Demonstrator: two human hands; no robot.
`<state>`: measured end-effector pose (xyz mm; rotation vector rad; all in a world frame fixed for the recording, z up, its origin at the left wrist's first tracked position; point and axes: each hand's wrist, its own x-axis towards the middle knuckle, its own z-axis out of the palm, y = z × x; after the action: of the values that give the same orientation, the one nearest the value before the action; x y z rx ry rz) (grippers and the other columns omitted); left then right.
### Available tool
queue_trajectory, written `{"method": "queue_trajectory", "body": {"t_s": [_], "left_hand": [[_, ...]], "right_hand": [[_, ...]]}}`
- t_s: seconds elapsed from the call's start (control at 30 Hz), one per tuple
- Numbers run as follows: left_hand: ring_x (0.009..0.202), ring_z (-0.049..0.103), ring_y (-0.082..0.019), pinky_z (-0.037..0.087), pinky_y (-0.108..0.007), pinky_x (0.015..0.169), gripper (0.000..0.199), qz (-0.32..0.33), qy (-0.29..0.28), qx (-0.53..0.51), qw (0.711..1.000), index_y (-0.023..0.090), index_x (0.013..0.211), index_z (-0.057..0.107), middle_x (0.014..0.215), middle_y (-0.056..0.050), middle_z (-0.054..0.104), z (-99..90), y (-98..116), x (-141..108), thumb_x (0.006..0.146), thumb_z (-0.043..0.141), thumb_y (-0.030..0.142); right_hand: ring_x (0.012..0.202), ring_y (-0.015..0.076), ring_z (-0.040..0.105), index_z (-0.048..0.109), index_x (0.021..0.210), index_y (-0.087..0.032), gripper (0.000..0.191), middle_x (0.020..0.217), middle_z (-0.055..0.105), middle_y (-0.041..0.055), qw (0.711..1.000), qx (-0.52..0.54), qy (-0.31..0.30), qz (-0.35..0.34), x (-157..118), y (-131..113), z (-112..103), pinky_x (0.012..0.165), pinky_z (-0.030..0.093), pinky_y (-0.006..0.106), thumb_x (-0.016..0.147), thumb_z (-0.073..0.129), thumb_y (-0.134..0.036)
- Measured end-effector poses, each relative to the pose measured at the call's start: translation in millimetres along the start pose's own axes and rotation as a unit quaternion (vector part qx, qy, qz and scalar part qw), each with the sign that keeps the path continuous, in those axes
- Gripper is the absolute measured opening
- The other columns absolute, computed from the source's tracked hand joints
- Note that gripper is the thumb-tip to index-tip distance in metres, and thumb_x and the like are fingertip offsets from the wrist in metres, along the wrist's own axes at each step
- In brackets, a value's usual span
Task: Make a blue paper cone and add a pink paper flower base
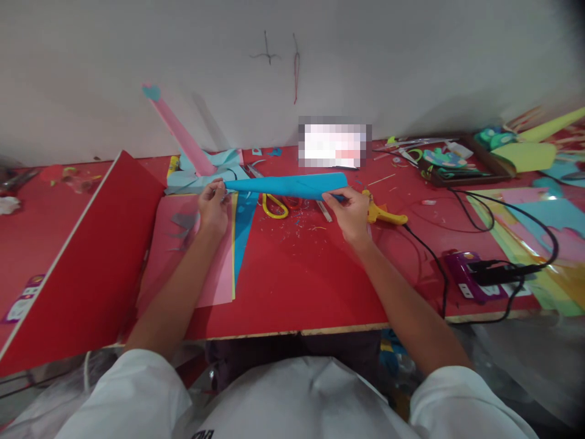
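Observation:
A long blue paper roll (283,185), narrow at the left and wider at the right, is held level above the red table (292,274). My left hand (213,207) pinches its narrow left end. At the wide right end, my right hand (348,210) grips the lower edge between thumb and fingers. Below the roll lie yellow-handled scissors (275,207). Just right of my right hand is a yellow glue gun (386,215) with a black cable. Pink sheets (196,274) lie beneath my left hand and forearm, with yellow and blue sheets beside them.
A red partition (86,268) rises at the left. Behind my left hand stands a pink paper cone (183,134) with a blue tip. A purple power strip (475,277) with cables, a dark tray (493,161) of craft pieces and coloured sheets (543,219) are at the right.

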<state>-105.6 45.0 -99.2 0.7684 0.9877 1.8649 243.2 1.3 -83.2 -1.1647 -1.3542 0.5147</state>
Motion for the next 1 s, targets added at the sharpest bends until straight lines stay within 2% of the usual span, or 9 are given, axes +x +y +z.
{"method": "queue_trajectory", "body": {"t_s": [0.13,0.23,0.3,0.4,0.5,0.57,0.7,0.87,1.0], "left_hand": [[0.07,0.058,-0.006,0.054,-0.014,0.062,0.02,-0.003,0.003,0.003,1.0,0.022,0.076,0.077,0.095,-0.001,0.072,-0.6,0.3,0.2,0.09,0.091,0.019],[0.07,0.06,-0.006,0.053,-0.014,0.062,0.019,-0.006,-0.002,0.01,1.0,0.023,0.078,0.078,0.092,0.0,0.072,-0.6,0.7,0.6,0.089,0.093,0.02],[0.069,0.06,-0.006,0.053,-0.015,0.062,0.02,-0.008,-0.003,0.01,1.0,0.024,0.078,0.078,0.087,0.001,0.071,0.3,1.6,0.3,0.087,0.095,0.021],[0.066,0.06,-0.006,0.052,-0.016,0.061,0.022,-0.014,0.008,0.003,1.0,0.024,0.078,0.076,0.079,0.003,0.068,1.9,3.5,-1.1,0.087,0.095,0.021],[0.065,0.06,-0.007,0.053,-0.015,0.06,0.023,-0.019,0.017,-0.005,1.0,0.023,0.078,0.073,0.074,0.003,0.066,2.5,5.4,-2.3,0.089,0.093,0.021],[0.065,0.06,-0.007,0.054,-0.014,0.06,0.025,-0.023,0.017,-0.011,1.0,0.023,0.077,0.071,0.074,0.003,0.066,1.9,5.7,-2.1,0.09,0.092,0.021],[0.065,0.059,-0.007,0.053,-0.014,0.059,0.027,-0.017,0.016,-0.019,1.0,0.024,0.077,0.069,0.076,0.003,0.066,-1.7,2.9,1.0,0.089,0.092,0.021],[0.066,0.059,-0.008,0.053,-0.018,0.061,0.03,-0.001,-0.001,-0.014,1.0,0.027,0.077,0.07,0.077,0.003,0.066,-8.1,-3.7,5.7,0.082,0.1,0.031],[0.067,0.059,-0.008,0.051,-0.02,0.062,0.03,0.004,-0.01,-0.007,1.0,0.026,0.08,0.072,0.076,0.003,0.065,-10.4,-5.6,6.4,0.081,0.101,0.035]], "right_hand": [[0.066,0.0199,0.063,0.07,0.076,-0.024,0.055,0.068,0.066,-0.0002,0.999,0.033,-0.008,0.022,-1.5,-0.3,0.0,0.069,0.056,0.037,0.089,0.076,-0.077],[0.057,0.0156,0.051,0.06,0.072,-0.024,0.059,0.06,0.05,-0.0044,0.998,0.051,-0.006,0.037,-2.7,1.3,-0.8,0.06,0.049,0.033,0.094,0.071,-0.078],[0.057,0.0148,0.048,0.058,0.073,-0.025,0.058,0.061,0.046,-0.0051,0.998,0.049,-0.01,0.033,-2.4,2.5,-1.4,0.058,0.046,0.031,0.095,0.072,-0.077],[0.065,0.0169,0.057,0.063,0.082,-0.025,0.054,0.071,0.056,-0.0022,0.998,0.053,-0.015,0.017,-1.1,1.1,-1.7,0.06,0.049,0.031,0.096,0.07,-0.077],[0.075,0.0193,0.065,0.068,0.107,-0.028,0.047,0.094,0.071,0.0036,0.997,0.071,0.007,0.006,-0.6,-4.7,-1.5,0.061,0.053,0.032,0.099,0.067,-0.074],[0.069,0.0171,0.063,0.066,0.117,-0.031,0.044,0.101,0.072,0.0039,0.996,0.083,0.023,0.011,-0.7,-8.0,-1.5,0.055,0.05,0.03,0.1,0.066,-0.072],[0.053,0.0119,0.048,0.061,0.11,-0.032,0.044,0.094,0.067,0.0001,0.993,0.105,0.056,0.016,-0.2,-8.9,-1.5,0.045,0.04,0.028,0.099,0.066,-0.074],[0.052,0.0116,0.049,0.06,0.098,-0.03,0.046,0.083,0.063,-0.0028,0.988,0.141,0.055,0.023,0.7,-12.2,-1.7,0.044,0.037,0.029,0.095,0.073,-0.074],[0.049,0.011,0.047,0.057,0.097,-0.029,0.045,0.082,0.061,-0.0038,0.985,0.166,0.05,0.021,0.6,-16.9,-1.5,0.042,0.035,0.029,0.095,0.074,-0.071]]}}
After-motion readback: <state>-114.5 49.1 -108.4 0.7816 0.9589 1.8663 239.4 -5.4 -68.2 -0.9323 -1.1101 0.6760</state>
